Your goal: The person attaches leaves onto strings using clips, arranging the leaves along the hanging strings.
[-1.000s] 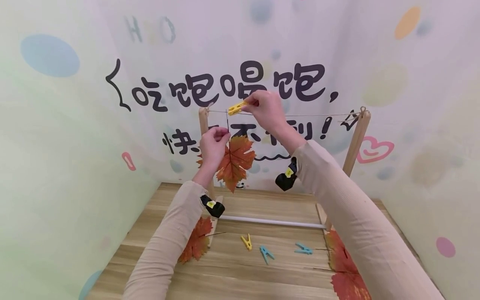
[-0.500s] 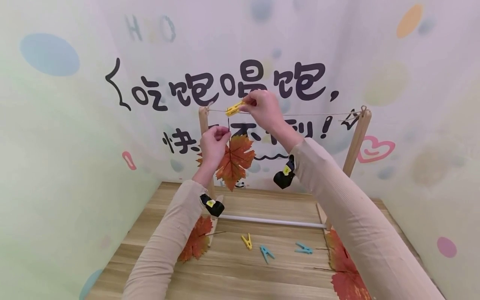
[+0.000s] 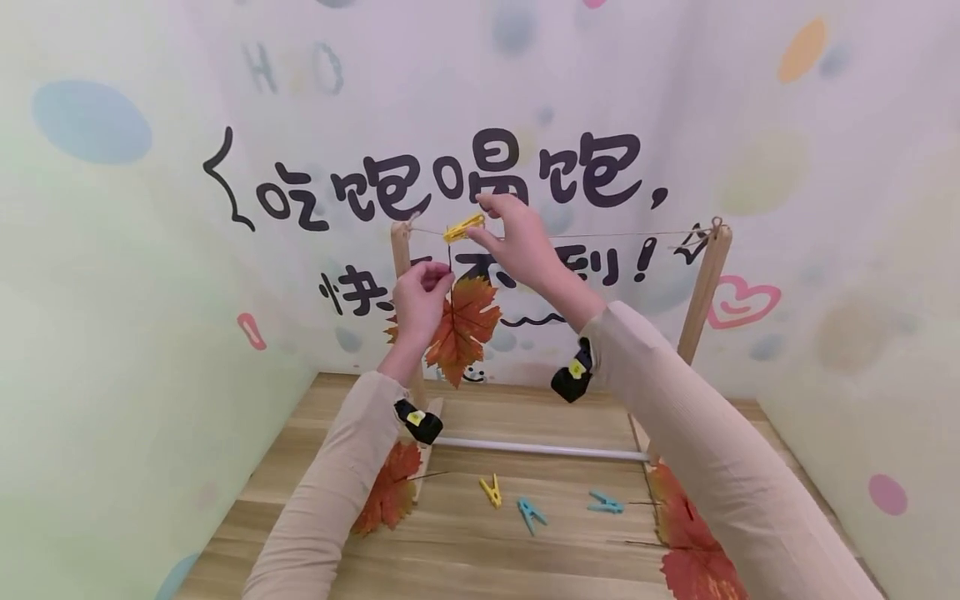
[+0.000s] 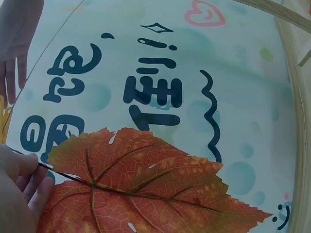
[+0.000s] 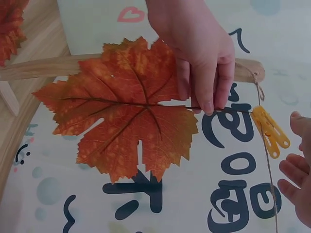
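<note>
An orange-red artificial maple leaf [image 3: 461, 329] hangs below a thin string [image 3: 622, 234]. My left hand [image 3: 420, 300] pinches its dark stem [image 5: 194, 107] between thumb and fingers, just above the blade. A yellow clothespin [image 5: 269, 132] sits on the string and clips the top of the stem, near the left post. Beside the clothespin is my right hand [image 3: 521, 250], its thumb and fingers spread; in the right wrist view a gap shows between the fingertips [image 5: 295, 116] and the clothespin. The left wrist view shows the leaf close up, with the right hand [image 4: 17, 43] at upper left.
Wooden posts [image 3: 705, 292] hold the string, with a white bar [image 3: 540, 450] low between them. On the wooden table [image 3: 450, 558] lie a yellow clothespin [image 3: 491, 491], a blue clothespin [image 3: 532, 515] and another blue clothespin [image 3: 606, 502]. Red leaves [image 3: 390, 492] lie on both sides.
The yellow clothespin came down over the stem and string, and my right hand then let go of it, its fingers spreading apart. My left hand keeps its pinch on the stem.
</note>
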Action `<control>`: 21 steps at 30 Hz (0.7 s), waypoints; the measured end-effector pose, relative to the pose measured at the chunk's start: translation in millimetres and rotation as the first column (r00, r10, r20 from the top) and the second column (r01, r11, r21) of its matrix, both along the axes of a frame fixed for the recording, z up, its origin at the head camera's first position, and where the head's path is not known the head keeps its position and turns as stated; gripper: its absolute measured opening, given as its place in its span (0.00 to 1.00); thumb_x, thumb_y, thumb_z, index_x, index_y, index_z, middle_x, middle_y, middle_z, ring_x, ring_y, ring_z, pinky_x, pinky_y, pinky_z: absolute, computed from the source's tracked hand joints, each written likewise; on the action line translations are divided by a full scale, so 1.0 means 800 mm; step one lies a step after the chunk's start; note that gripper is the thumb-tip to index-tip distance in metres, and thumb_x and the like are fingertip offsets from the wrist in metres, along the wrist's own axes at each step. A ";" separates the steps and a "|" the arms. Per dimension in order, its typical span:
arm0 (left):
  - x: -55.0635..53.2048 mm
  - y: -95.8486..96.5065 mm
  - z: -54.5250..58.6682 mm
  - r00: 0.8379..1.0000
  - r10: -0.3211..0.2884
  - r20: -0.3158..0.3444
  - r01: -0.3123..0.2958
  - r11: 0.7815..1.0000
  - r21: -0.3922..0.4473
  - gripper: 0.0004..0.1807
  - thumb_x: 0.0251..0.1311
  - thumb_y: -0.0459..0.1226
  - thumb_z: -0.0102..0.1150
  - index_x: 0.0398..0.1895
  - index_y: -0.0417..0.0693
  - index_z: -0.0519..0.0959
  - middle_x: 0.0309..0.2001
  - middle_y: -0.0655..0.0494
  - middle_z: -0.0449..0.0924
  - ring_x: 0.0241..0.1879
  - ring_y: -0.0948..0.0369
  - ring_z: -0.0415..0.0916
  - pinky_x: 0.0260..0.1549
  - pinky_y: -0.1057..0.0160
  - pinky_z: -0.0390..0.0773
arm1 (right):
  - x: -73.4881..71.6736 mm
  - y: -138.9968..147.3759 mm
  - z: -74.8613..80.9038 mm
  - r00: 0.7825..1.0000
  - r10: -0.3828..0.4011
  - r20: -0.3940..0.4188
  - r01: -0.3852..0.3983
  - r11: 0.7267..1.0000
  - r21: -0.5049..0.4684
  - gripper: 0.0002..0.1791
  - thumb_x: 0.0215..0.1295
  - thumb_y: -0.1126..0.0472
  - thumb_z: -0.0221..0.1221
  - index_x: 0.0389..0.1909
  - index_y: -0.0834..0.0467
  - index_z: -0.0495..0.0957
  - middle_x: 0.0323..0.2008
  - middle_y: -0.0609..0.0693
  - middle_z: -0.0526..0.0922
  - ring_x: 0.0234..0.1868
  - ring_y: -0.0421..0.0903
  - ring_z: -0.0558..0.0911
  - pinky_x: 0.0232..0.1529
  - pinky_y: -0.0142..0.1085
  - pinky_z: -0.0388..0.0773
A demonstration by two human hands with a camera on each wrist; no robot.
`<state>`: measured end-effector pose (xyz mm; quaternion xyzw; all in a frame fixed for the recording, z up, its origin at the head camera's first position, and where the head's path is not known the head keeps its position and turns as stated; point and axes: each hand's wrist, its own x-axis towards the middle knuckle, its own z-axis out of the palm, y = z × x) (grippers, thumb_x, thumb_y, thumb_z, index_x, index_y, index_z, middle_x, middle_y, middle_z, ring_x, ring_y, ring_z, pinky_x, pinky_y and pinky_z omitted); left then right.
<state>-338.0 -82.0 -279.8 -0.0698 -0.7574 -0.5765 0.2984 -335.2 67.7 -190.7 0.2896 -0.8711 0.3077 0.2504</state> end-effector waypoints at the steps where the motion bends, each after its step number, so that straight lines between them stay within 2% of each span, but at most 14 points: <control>1: 0.000 -0.001 -0.001 1.000 0.000 -0.002 0.000 1.000 0.002 0.08 0.55 0.31 0.59 0.38 0.38 0.79 0.37 0.46 0.80 0.35 0.56 0.77 0.38 0.63 0.78 | 0.004 0.001 -0.003 1.000 0.011 -0.019 -0.011 1.000 0.000 0.26 0.60 0.57 0.58 0.58 0.63 0.68 0.55 0.57 0.72 0.53 0.49 0.72 0.53 0.37 0.68; 8: 0.001 -0.003 -0.001 1.000 0.005 -0.017 -0.005 1.000 -0.012 0.09 0.55 0.33 0.60 0.39 0.39 0.80 0.37 0.47 0.80 0.34 0.57 0.77 0.38 0.64 0.78 | 0.028 0.020 -0.020 0.985 0.089 -0.146 -0.099 0.993 -0.060 0.20 0.59 0.61 0.59 0.52 0.64 0.72 0.48 0.56 0.76 0.47 0.49 0.75 0.48 0.40 0.73; 12: 0.002 -0.002 0.001 1.000 0.012 -0.026 -0.012 1.000 -0.013 0.08 0.55 0.32 0.60 0.37 0.38 0.80 0.36 0.47 0.80 0.33 0.56 0.77 0.37 0.63 0.78 | 0.037 0.035 -0.034 0.975 0.113 -0.194 -0.126 0.991 -0.053 0.20 0.57 0.64 0.61 0.50 0.65 0.73 0.45 0.58 0.77 0.44 0.49 0.76 0.45 0.40 0.75; 21: 0.006 -0.006 -0.003 0.999 0.017 -0.038 -0.018 0.999 -0.043 0.07 0.54 0.31 0.61 0.36 0.38 0.80 0.35 0.47 0.81 0.33 0.56 0.77 0.36 0.64 0.78 | 0.047 0.067 -0.076 0.978 0.140 -0.156 -0.144 0.989 -0.016 0.19 0.54 0.66 0.63 0.48 0.65 0.75 0.42 0.57 0.79 0.40 0.49 0.77 0.42 0.39 0.75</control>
